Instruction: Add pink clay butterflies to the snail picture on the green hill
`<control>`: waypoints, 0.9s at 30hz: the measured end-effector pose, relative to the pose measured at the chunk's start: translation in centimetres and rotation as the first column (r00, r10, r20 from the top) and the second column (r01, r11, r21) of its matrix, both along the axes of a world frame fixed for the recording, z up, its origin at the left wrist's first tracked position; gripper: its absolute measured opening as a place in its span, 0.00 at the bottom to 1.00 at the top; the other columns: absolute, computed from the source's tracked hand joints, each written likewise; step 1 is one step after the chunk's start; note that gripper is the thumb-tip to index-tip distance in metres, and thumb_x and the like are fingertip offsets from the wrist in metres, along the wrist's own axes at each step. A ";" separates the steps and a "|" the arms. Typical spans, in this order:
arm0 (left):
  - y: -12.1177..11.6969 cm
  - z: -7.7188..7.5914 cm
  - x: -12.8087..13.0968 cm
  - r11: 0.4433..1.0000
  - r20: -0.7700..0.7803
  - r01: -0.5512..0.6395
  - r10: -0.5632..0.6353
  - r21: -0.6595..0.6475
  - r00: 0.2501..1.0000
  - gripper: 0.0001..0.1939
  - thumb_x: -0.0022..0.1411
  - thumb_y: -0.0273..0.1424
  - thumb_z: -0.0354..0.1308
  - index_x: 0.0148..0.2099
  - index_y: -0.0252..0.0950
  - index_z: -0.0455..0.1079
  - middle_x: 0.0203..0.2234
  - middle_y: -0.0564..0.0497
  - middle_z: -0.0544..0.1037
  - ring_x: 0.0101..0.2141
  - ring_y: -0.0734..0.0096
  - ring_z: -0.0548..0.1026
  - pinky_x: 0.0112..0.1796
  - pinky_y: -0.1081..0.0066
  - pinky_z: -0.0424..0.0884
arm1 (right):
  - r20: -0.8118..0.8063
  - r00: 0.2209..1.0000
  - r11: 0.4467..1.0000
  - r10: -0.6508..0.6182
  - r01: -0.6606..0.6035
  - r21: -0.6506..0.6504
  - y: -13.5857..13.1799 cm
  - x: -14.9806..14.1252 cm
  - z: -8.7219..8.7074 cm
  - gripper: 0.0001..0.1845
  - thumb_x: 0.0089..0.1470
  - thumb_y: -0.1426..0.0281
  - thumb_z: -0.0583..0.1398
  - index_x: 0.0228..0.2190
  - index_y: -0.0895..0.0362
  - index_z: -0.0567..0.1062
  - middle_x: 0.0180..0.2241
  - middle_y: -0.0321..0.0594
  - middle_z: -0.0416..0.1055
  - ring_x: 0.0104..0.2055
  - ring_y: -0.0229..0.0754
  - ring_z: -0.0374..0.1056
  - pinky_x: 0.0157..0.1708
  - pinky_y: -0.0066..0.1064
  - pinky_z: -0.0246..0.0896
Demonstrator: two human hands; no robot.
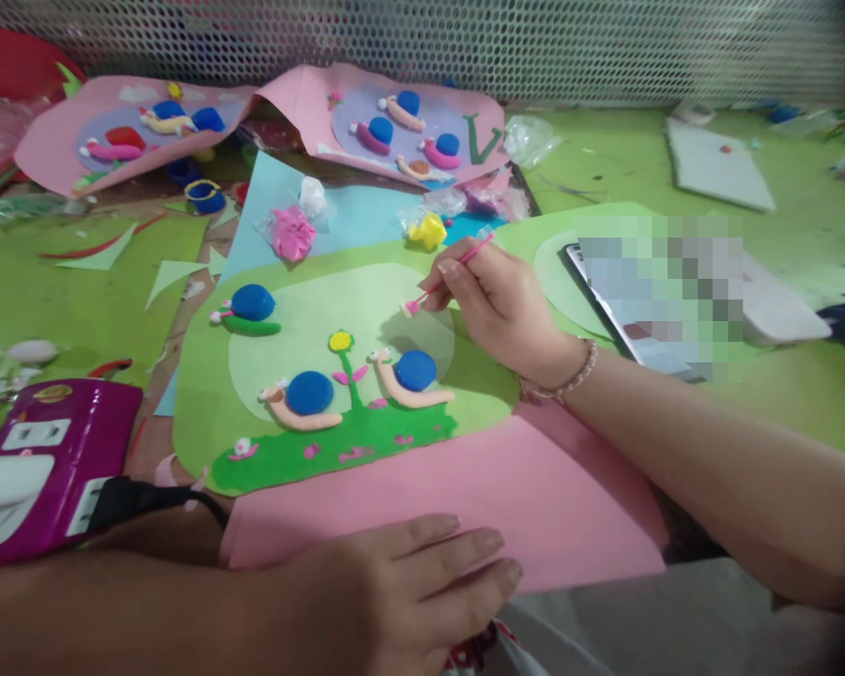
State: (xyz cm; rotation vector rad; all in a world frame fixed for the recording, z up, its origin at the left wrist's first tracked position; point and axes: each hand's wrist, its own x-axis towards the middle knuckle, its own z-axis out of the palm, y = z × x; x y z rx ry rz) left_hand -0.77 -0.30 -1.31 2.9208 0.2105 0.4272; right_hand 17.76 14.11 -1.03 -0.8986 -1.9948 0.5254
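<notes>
My right hand (503, 305) pinches a thin pink stick (475, 249) over the upper right of a light green craft sheet. At the stick's lower end is a small pink and cream piece (410, 308), perhaps modelling clay. On the green sheet (201, 376) are a green snail (250, 327), a peach snail (292, 416) and another peach snail (401, 392), all with blue shells. Between the peach snails stands a yellow flower (340, 342) on a green stem. My left hand (429, 587) lies flat, fingers extended, near the front edge of a pink sheet (465, 483).
Behind are two pink craft sheets (288, 103) with more snails, a pink clay lump (293, 233) and a yellow lump (426, 230). A phone (623, 314) lies right. A purple power strip (105, 422) with a black plug sits left. Perforated metal (422, 42) borders the back.
</notes>
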 end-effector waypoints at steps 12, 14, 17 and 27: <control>-0.1 0.0 0.0 1.000 -0.014 -0.001 0.001 -0.016 1.000 0.16 0.68 0.30 0.46 0.52 0.36 0.72 0.58 0.55 0.67 0.58 0.68 0.64 0.59 0.68 0.60 | 0.036 0.999 0.999 0.015 -0.017 0.046 0.1 0.2 0.2 0.20 0.65 0.61 0.45 0.26 0.56 0.64 0.24 0.36 0.69 0.27 0.32 0.68 0.32 0.28 0.63; 0.0 0.1 -0.1 1.000 -0.021 0.010 -0.010 -0.006 1.000 0.16 0.68 0.30 0.46 0.52 0.36 0.71 0.58 0.54 0.67 0.58 0.67 0.64 0.59 0.68 0.60 | 0.031 0.999 0.999 0.008 -0.009 0.050 0.0 0.1 0.2 0.20 0.65 0.61 0.45 0.26 0.57 0.64 0.25 0.36 0.69 0.26 0.31 0.67 0.32 0.27 0.63; 0.1 0.2 -0.1 1.000 -0.034 0.026 -0.025 0.008 0.999 0.17 0.69 0.31 0.45 0.53 0.35 0.71 0.59 0.54 0.66 0.58 0.66 0.63 0.59 0.67 0.60 | 0.049 0.999 0.998 0.004 -0.007 0.058 0.0 0.1 0.2 0.20 0.65 0.60 0.44 0.26 0.56 0.64 0.24 0.35 0.69 0.27 0.31 0.67 0.32 0.27 0.63; -0.3 -0.2 0.0 1.000 0.005 -0.021 0.021 -0.007 1.000 0.16 0.68 0.30 0.46 0.51 0.35 0.72 0.57 0.55 0.68 0.58 0.68 0.64 0.59 0.68 0.58 | 0.074 0.996 0.994 0.056 -0.062 0.085 0.3 0.3 0.0 0.18 0.65 0.64 0.44 0.27 0.56 0.63 0.26 0.37 0.69 0.28 0.33 0.67 0.34 0.30 0.64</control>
